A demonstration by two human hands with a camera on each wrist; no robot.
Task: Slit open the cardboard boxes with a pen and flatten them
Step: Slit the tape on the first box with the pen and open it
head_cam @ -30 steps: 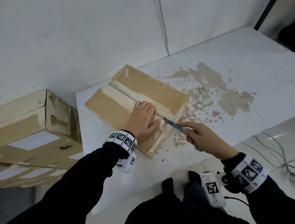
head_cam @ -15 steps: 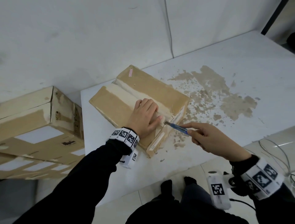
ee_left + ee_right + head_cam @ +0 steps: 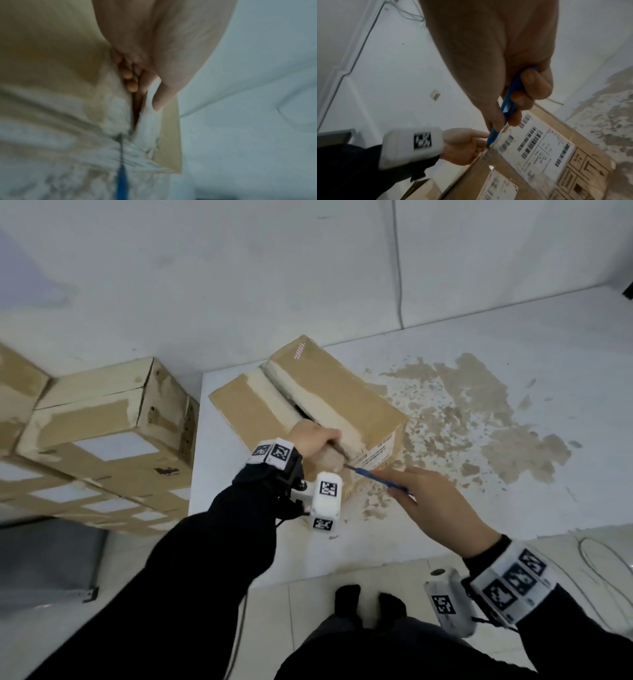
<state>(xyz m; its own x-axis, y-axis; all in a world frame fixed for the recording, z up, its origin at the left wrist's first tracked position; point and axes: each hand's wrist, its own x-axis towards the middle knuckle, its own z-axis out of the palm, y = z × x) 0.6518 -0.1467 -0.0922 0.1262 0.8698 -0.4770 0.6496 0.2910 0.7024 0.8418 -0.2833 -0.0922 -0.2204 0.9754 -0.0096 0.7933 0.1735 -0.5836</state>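
Note:
A brown cardboard box (image 3: 329,392) lies on the white table (image 3: 513,508), and its taped top seam gapes open along the middle. At the near end my left hand (image 3: 317,440) has its fingers (image 3: 130,81) curled into the slit, with the thumb (image 3: 163,97) outside on the right flap (image 3: 169,135), gripping that flap's edge. My right hand (image 3: 411,487) pinches a blue pen (image 3: 376,475). The pen (image 3: 506,108) has its tip against the near end face at the seam, beside the shipping label (image 3: 537,142). The same pen (image 3: 122,180) shows blurred in the left wrist view.
Several stacked cardboard boxes (image 3: 102,440) stand to the left of the table. A patch of brown peeled residue (image 3: 479,422) covers the table right of the box. Cables (image 3: 603,563) lie on the tiled floor at the right. A white wall is close behind.
My left hand has gone from lying flat on the box top to curling its fingers into the seam, which now gapes. The pen tip has come down to the near end face.

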